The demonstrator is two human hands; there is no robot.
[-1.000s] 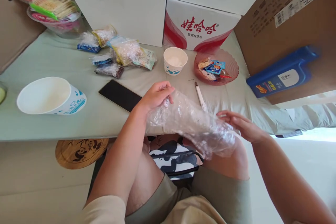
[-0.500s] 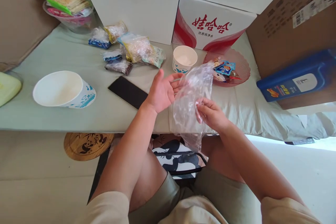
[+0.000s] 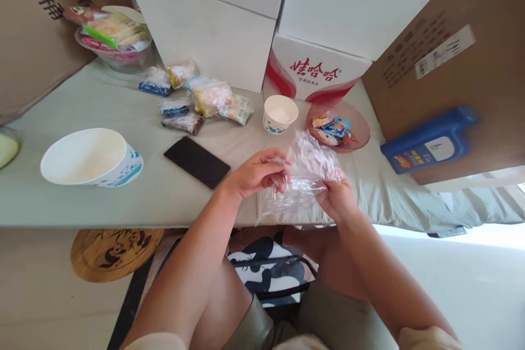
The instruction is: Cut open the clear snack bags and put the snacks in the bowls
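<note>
A crumpled clear plastic bag (image 3: 305, 167) is stretched between my hands above the front edge of the covered surface. My right hand (image 3: 338, 194) is closed on its right side, the thumb pressed over the film. At the bag's left side, my left hand (image 3: 260, 172) has its fingers curled in, with film between the fingertips. Just beyond the bag stand a small white paper cup (image 3: 280, 115) with a blue pattern and a pink translucent bowl (image 3: 363, 134) holding small snack packets (image 3: 337, 127). A black phone (image 3: 197, 161) lies left of my left hand.
A large paper tub (image 3: 92, 157) tilts at the left. Several wrapped packets (image 3: 213, 95) lie behind the phone. White cartons (image 3: 205, 22) line the back, with a filled plastic tub (image 3: 117, 52) at back left. A blue bottle (image 3: 426, 139) is at right, before a brown box.
My left hand has gone from open and spread to curled on the bag's edge. The bag has been raised and spread wider between both hands. The view has shifted.
</note>
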